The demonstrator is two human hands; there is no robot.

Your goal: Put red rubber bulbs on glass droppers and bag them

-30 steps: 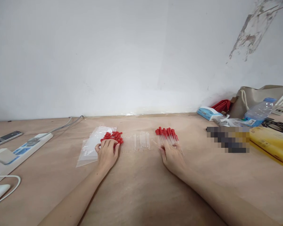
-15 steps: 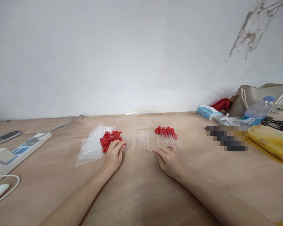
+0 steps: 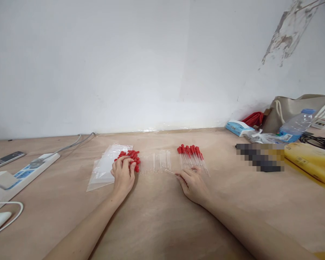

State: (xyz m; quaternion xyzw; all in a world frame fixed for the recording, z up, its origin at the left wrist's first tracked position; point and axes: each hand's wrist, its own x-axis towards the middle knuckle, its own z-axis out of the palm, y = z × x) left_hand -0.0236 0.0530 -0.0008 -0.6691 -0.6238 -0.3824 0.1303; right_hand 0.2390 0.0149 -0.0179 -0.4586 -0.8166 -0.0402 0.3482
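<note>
My left hand (image 3: pixel 123 174) rests at the near side of a pile of red rubber bulbs (image 3: pixel 134 154), its fingers curled down among them. Its fingertips are partly hidden, so I cannot make out what is pinched there. In my right hand (image 3: pixel 191 182) a clear glass dropper tube (image 3: pixel 170 171) is pinched between thumb and fingers, pointing left. Between the hands lies a row of clear glass tubes (image 3: pixel 155 162). Beyond my right hand lie several droppers (image 3: pixel 190 151), each a clear tube with a red bulb on it; my fingers cover some lower ends.
Clear plastic bags (image 3: pixel 104 171) lie left of the bulbs. Farther left are a power strip (image 3: pixel 27 175) and a phone (image 3: pixel 5 159). To the right stand a blue box (image 3: pixel 238 128), a plastic bottle (image 3: pixel 298 124) and a yellow package (image 3: pixel 311 162).
My left hand has moved left, from beside the glass tubes back onto the red bulbs. The red bulb at its fingertips no longer shows apart from the pile. My right hand stays almost still.
</note>
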